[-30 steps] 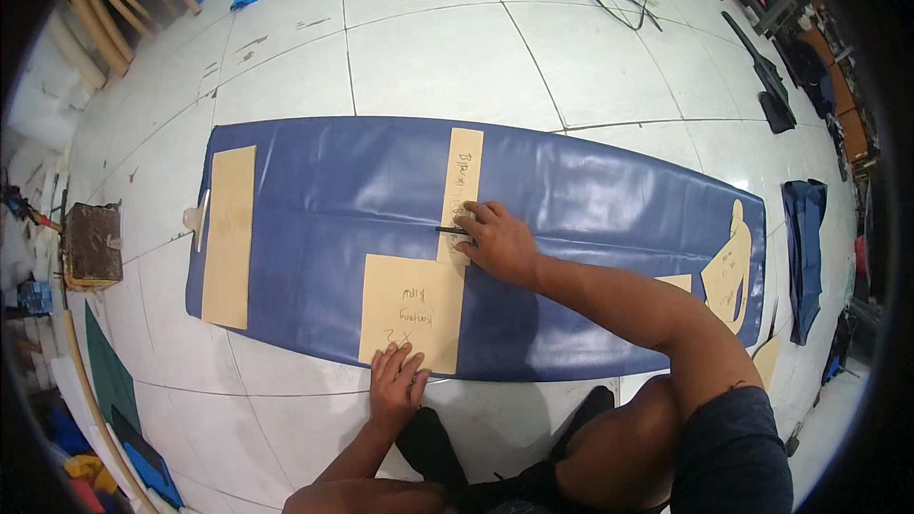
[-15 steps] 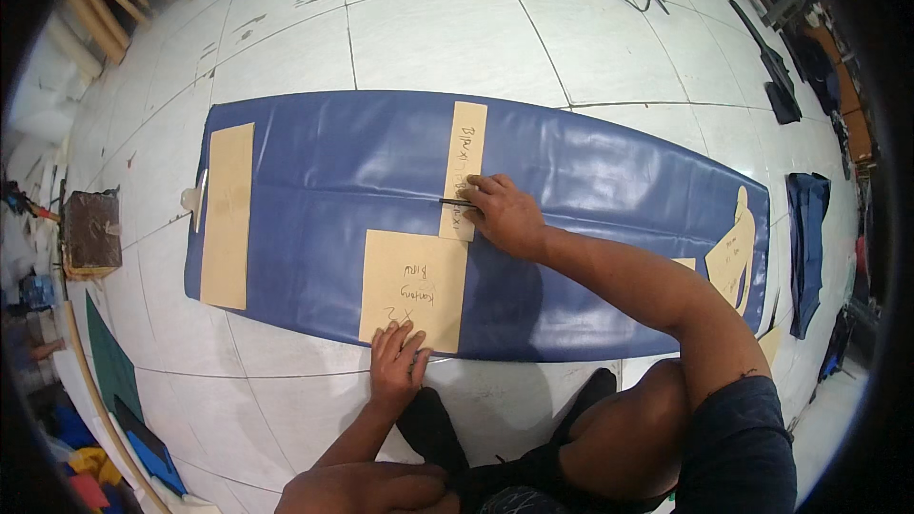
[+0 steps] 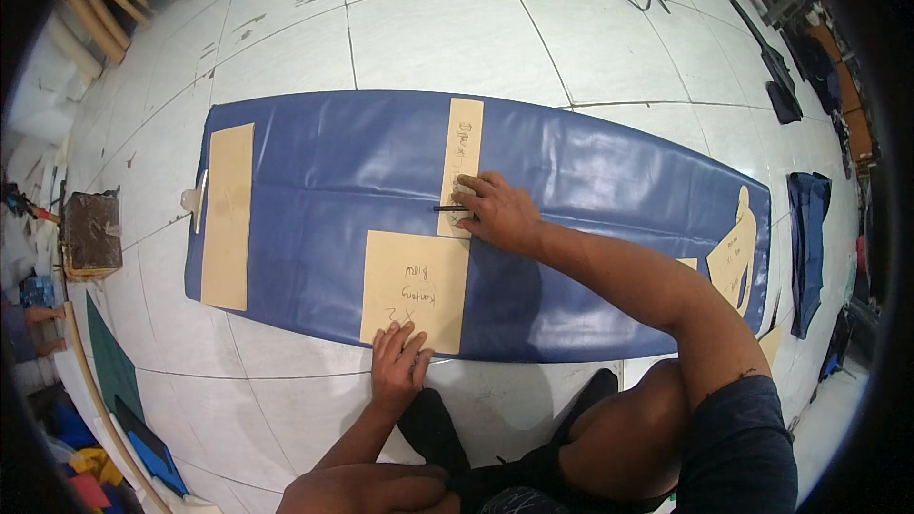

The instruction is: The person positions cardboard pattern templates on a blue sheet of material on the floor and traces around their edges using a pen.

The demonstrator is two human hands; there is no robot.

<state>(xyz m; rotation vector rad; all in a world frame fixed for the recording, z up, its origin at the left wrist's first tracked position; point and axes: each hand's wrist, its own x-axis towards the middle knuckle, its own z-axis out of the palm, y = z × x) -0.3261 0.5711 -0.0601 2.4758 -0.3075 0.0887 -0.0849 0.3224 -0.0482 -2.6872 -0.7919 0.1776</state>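
A large sheet of blue vinyl-like material (image 3: 590, 171) lies on the floor before me, with tan card templates on it. My left hand (image 3: 398, 365) rests with its fingers spread on the near edge of the squarish template (image 3: 416, 271). My right hand (image 3: 500, 213) presses on the long narrow template (image 3: 465, 128), whose near end meets the top edge of the squarish one. A thin black pen (image 3: 446, 208) sticks out from the fingers of that hand, pointing left. Handwriting shows on both templates, partly covered by my right hand on the narrow one.
Another tan template (image 3: 227, 219) lies near the sheet's left end, beside a metal clip (image 3: 191, 201). A curved template (image 3: 735, 252) sits at the right end. A brown block (image 3: 92, 233) stands on the left, and another person's hands (image 3: 46, 314) show below it. Folded dark blue fabric (image 3: 807, 252) lies right.
The narrow template and my right hand have shifted slightly left and away from me. My left hand stays in place. The other person's hands at the far left have come further into view.
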